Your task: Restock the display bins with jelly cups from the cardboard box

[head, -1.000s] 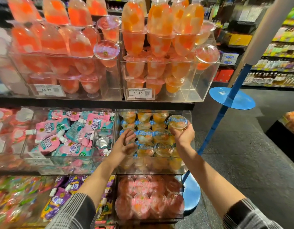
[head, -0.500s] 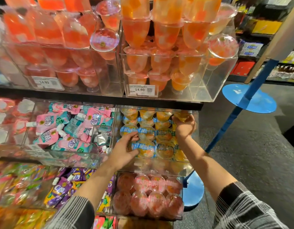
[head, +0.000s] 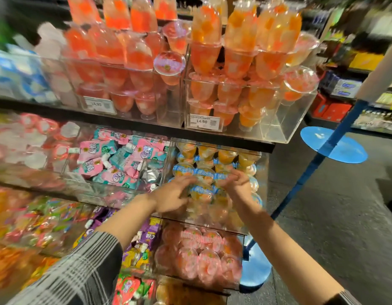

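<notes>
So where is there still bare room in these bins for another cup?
The top-right clear bin has an empty right end beside its stacked orange cups. The blue-lidded cup bin, where both hands work, looks packed, as does the pink cup bin below.

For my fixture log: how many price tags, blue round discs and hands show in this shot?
Price tags: 2
Blue discs: 2
Hands: 2, the left hand and the right hand
Total: 6
</notes>
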A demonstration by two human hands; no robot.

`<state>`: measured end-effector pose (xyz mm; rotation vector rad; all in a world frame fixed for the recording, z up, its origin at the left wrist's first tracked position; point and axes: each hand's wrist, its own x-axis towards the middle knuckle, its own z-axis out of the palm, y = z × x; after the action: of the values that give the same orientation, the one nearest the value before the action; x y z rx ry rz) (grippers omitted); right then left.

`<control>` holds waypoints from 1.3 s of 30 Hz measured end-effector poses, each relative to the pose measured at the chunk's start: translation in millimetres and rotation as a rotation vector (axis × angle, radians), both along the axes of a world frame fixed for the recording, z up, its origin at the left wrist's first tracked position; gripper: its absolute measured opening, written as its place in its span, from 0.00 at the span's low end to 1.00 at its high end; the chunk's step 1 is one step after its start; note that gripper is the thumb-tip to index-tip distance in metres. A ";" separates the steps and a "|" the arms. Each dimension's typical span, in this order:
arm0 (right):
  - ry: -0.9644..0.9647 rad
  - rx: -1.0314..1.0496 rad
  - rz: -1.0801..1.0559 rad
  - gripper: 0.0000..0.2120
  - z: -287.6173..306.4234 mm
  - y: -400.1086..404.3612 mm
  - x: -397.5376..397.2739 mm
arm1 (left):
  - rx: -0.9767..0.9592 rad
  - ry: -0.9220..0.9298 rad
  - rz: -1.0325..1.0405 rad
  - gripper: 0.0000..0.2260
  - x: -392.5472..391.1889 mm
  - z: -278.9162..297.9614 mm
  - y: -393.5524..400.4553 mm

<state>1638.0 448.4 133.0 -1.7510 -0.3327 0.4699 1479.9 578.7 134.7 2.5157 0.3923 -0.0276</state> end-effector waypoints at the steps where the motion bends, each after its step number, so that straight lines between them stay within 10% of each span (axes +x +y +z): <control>1: 0.047 0.044 0.066 0.12 3.4 0.4 -11.5 | 0.000 0.000 0.001 0.28 -7.4 8.8 -2.8; 19: -0.600 -0.165 1.282 0.12 35.3 64.5 -517.5 | 0.019 0.231 0.723 0.17 -587.9 25.3 -101.4; 39: -0.762 -0.017 2.233 0.09 -8.2 7.3 -1109.7 | -0.209 -0.279 1.906 0.14 -1053.4 -40.5 -343.5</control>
<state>528.3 455.7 124.7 -0.7125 -2.8062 1.1944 426.5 235.2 94.2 1.0496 2.1857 0.8892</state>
